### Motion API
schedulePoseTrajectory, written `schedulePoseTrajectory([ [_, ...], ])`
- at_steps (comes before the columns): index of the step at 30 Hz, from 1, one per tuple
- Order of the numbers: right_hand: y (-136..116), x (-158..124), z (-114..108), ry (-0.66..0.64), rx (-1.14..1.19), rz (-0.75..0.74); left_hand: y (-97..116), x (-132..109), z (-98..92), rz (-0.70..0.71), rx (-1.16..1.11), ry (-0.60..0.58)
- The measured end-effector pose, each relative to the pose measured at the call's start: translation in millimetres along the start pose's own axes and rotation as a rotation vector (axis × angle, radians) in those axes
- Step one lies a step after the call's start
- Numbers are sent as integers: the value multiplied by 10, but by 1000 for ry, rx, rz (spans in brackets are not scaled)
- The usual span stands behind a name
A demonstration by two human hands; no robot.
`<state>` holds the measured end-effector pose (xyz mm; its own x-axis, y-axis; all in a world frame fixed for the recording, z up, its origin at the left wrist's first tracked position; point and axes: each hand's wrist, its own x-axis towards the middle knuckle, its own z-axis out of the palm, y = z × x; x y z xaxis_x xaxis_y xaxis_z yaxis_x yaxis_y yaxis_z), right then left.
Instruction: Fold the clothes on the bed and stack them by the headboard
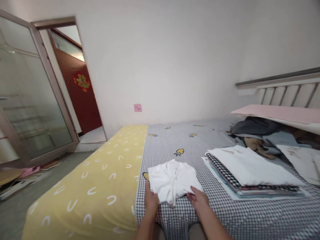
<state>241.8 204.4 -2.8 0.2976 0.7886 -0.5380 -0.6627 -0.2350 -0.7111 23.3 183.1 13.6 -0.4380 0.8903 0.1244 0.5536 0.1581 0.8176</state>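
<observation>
A folded white shirt (183, 171) with a tie strip down its middle lies on the checked bed cover in front of me. My left hand (151, 199) is closed on its near left corner, thumb on top and forefinger stretched along the side. At the near right corner, my right hand (199, 199) pinches the cloth between thumb and fingers. The end of the tie strip (171, 200) hangs past the near edge, between my hands. Some fingertips are hidden under the cloth.
A stack of folded clothes (252, 166), white on top, lies to the right. Beyond it, a loose heap of clothes (260, 128) sits under a pink board (277, 114). The bed's left part has a yellow cover (100, 186). A glass door (32, 90) stands at the left.
</observation>
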Motion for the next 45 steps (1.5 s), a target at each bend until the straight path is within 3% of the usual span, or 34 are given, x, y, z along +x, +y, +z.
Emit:
schedulePoseTrajectory([
  [3,130,-139,-173,0,-41,12,19,168,-189,18,4,-12],
  [6,70,-251,-476,-7,-95,13,-53,357,-500,65,83,-50],
  [8,-103,-250,-636,34,-244,-142,-127,463,-694,98,154,-72],
  [11,-475,-105,-671,95,-662,-540,-206,556,-838,153,268,-58],
  [14,-814,146,-445,64,-926,-721,-162,573,-752,222,351,-47],
  [18,-1001,465,-11,30,-1179,-749,80,578,-444,357,563,-91],
  [22,-911,638,247,-26,-1385,-734,309,665,-145,404,725,-164],
  [25,-789,657,290,-35,-1434,-794,380,721,50,393,754,-214],
  [29,-720,609,277,-14,-1417,-931,430,651,228,482,672,-239],
  [33,-800,574,378,-3,-1384,-1017,496,534,215,576,553,-96],
  [37,-826,608,612,-15,-1388,-1046,516,550,106,531,529,21],
  [42,-643,710,718,1,-1520,-906,595,549,41,292,634,-59],
  [45,-606,713,691,13,-1594,-827,716,439,47,357,637,-69],
])
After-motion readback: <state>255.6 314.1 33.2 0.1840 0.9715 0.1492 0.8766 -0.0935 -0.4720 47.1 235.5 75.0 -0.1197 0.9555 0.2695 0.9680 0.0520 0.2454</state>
